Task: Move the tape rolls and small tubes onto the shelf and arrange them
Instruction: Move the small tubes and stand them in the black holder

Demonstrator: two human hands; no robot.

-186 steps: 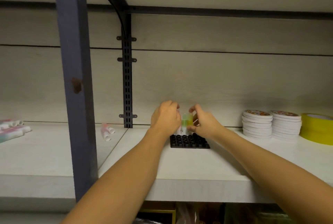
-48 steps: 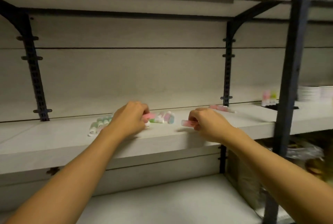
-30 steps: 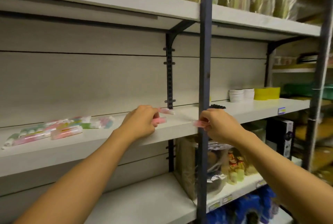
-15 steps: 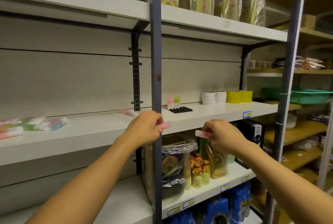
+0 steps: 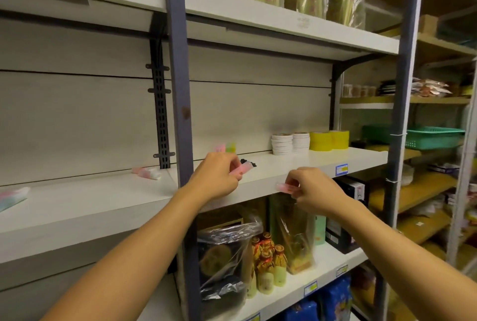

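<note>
We hold one pink tube per hand at frame centre: left hand (image 5: 215, 178) pinches tube (image 5: 241, 169), right hand (image 5: 313, 191) pinches another (image 5: 285, 187), likely bound for the rack (image 5: 247, 163) on the shelf (image 5: 296, 165).

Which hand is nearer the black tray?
Left. The left hand, holding a pink tube, is just in front of the black tray; the right hand is off to its right, lower.

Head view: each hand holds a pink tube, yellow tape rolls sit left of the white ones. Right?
Not quite. In the head view the yellow tape rolls sit right of the white rolls. The left hand and right hand do each hold a pink tube.
</note>
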